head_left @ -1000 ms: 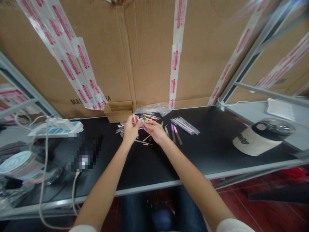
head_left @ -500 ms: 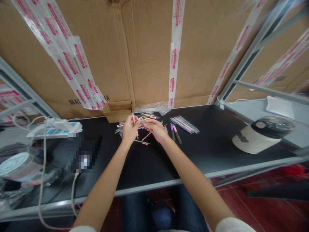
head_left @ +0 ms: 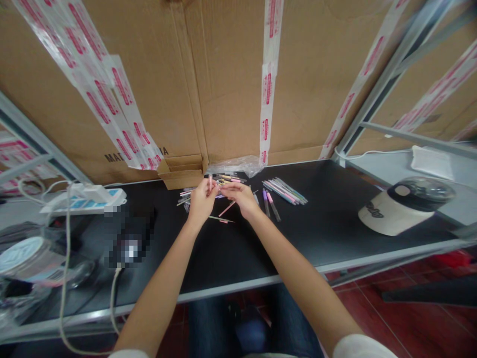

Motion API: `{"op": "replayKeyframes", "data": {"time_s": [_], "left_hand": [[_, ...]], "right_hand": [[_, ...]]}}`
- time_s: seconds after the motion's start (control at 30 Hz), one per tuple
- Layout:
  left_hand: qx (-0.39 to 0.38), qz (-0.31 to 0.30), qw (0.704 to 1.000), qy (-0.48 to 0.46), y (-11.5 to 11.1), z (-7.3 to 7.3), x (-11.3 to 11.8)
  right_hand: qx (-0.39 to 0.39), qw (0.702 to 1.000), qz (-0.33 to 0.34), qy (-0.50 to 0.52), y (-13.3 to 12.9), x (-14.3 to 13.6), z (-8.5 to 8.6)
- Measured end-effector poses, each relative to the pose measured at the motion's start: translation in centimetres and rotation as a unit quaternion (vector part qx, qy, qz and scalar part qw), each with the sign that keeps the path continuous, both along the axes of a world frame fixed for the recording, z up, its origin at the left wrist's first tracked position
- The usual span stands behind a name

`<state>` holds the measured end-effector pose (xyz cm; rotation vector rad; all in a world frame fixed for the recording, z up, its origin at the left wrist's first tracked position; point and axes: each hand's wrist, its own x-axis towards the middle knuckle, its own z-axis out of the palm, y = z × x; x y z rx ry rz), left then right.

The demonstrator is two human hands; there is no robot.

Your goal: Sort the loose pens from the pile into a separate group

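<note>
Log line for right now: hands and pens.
left hand: holds slim pink item | right hand: beside left hand, grip unclear | neat pen bunch: on table, right of hands

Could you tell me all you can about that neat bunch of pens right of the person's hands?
The bunch of pens lies flat on the black tabletop, the slim pens close side by side, slanting roughly the same way. They look like plastic, in white, pink and bluish tones. Two separate pens lie just left of it. Neither the left hand nor the right hand touches it.
</note>
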<state>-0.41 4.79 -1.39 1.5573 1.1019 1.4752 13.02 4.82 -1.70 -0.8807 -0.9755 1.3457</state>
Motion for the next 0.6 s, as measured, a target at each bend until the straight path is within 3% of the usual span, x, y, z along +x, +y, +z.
{"op": "replayKeyframes", "data": {"time_s": [0.23,0.4,0.6], "left_hand": [[0.018,-0.001,0.999,0.035,0.04,-0.08,0.01],[0.044,-0.017,0.996,0.075,0.38,-0.51,-0.14],[0.017,-0.009,0.999,0.029,0.41,-0.49,-0.17]], "right_hand": [[0.028,0.999,-0.014,0.012,0.24,0.15,-0.13],[0.036,0.999,0.014,-0.017,0.35,0.44,0.01],[0.062,0.997,0.012,-0.054,0.63,0.93,0.4]]}}
